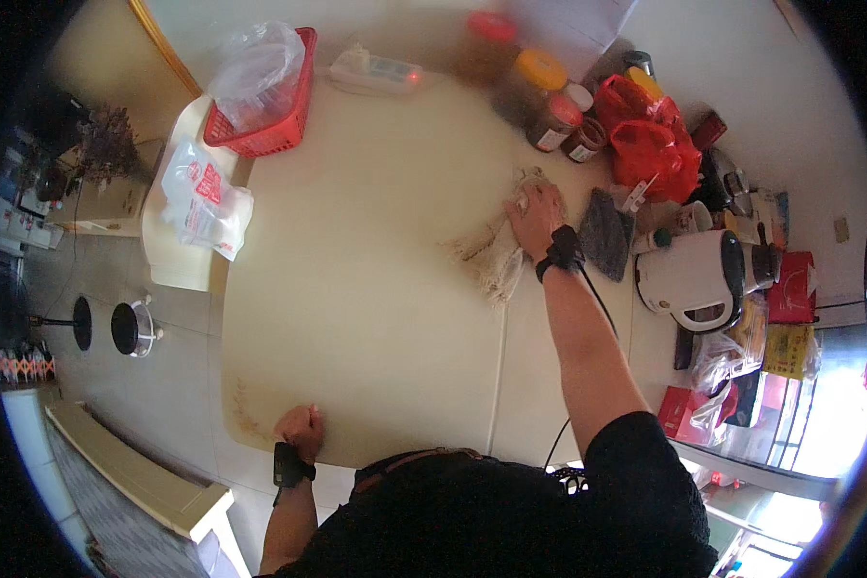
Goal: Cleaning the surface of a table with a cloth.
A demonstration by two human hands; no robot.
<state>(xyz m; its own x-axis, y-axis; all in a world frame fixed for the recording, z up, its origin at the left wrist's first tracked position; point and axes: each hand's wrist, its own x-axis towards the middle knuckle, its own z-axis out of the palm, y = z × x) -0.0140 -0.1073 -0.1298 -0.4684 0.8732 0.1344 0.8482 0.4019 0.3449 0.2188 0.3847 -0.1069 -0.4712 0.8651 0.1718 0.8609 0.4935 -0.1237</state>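
My right hand [538, 218] presses on a crumpled beige cloth [499, 262] on the cream table [376, 231], right of its middle. Part of the cloth bunches up beyond the fingers, and a frayed-looking end trails toward the left. A dark grey cloth [607, 234] lies flat just right of that hand. Near the table's front left corner, my left hand [301, 431] rests with its fingers curled in, and nothing shows in them. Brownish marks [245, 407] are on the tabletop left of it. Each wrist wears a black band.
A red basket [277, 141] with clear plastic bags and a power strip [376, 73] are at the back. Jars [553, 123] and a red plastic bag [657, 144] crowd the far right. A white appliance [679, 279] stands at right. A plastic bag [202, 197] lies at left.
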